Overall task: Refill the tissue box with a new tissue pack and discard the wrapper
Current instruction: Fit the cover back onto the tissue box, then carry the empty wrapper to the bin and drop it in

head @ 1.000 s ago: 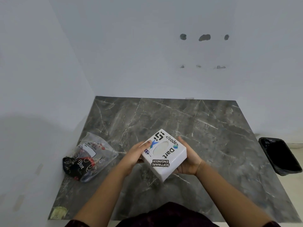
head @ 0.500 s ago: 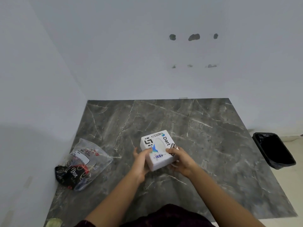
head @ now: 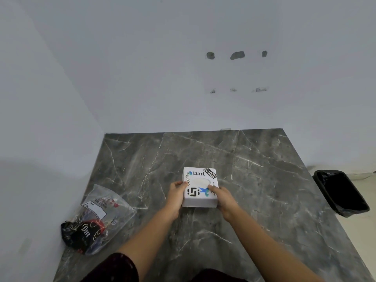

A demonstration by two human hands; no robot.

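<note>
Head view: the tissue box (head: 200,187) sits mid-way on the marble table (head: 254,180), oval opening facing up, near-square — no clear long axis. The left hand (head: 176,197) clasps its left side, the right hand (head: 223,197) its right side — thumbs on top. Tissue pack (head: 95,220) lies well apart, left; bin (head: 341,193) right.

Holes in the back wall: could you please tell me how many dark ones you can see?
3, in a row high on the wall: left, middle, right.

Tissue box (head: 200,187) mid-table (head: 264,180); tissue pack (head: 97,218) left; bin (head: 341,192) right.
</note>
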